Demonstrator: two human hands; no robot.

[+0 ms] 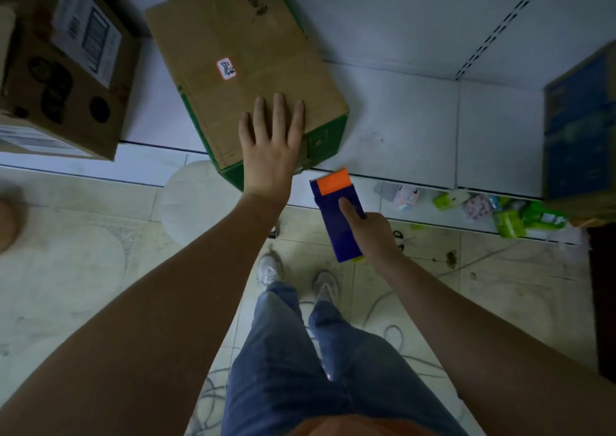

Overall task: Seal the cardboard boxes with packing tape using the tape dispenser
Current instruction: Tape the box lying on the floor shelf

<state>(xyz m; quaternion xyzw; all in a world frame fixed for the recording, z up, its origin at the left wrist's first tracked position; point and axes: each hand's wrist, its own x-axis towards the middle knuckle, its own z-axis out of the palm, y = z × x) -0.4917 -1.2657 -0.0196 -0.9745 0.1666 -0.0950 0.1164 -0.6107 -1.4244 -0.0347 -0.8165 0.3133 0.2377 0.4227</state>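
A white shelf surface (400, 129) carries a brown cardboard box (240, 52) with green-printed sides, its matte top creased and bearing a small white sticker (226, 68) with an orange border whose writing is too blurred to read. Far left stands a second cardboard box (60, 69) with a barcode label (87, 30), unreadable. The left hand (270, 142) lies flat, fingers spread, on the near corner of the brown box. The right hand (370, 232) grips a blue plastic tape dispenser (338, 215) with an orange front plate, held just beside the box, apart from it.
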